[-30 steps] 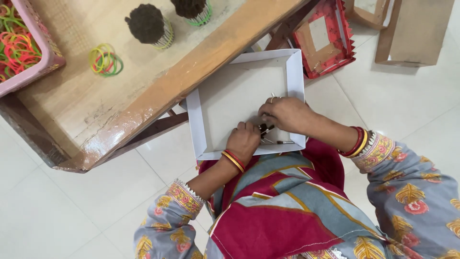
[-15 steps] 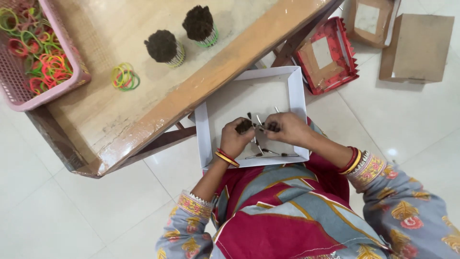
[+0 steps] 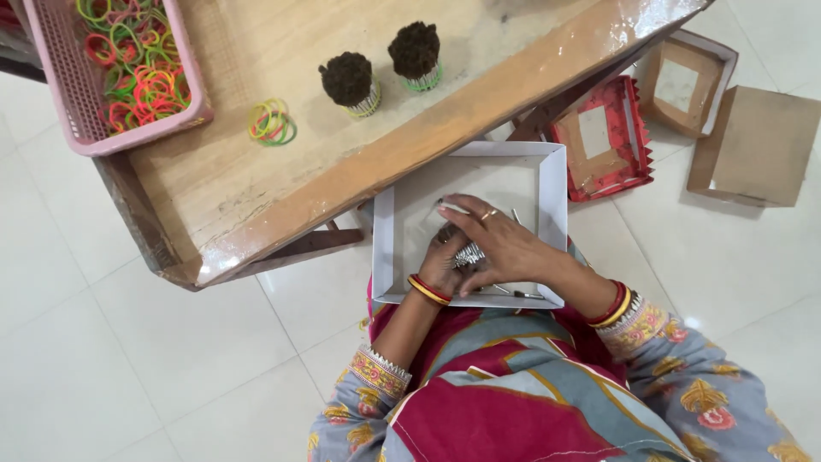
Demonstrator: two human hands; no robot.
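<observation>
- Now the dark-tipped bundle that sat between both hands half a second ago is out of sight; the right hand (image 3: 505, 244) has spread flat over it, so the sticks seem to be getting gathered and squared.
- The left hand (image 3: 443, 261) has its fingers curled around the silvery stick bundle (image 3: 469, 254), low in the white tray (image 3: 554, 197).
- On the desk (image 3: 282, 184), two finished bundles (image 3: 346, 81) stand at 11 o'clock.

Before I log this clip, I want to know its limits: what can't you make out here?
- Head view: the bundle of thin sticks is mostly covered by the right hand.
- The left hand lies partly under it; its grip is unclear.
- The pink basket is cut off by the top edge.
</observation>
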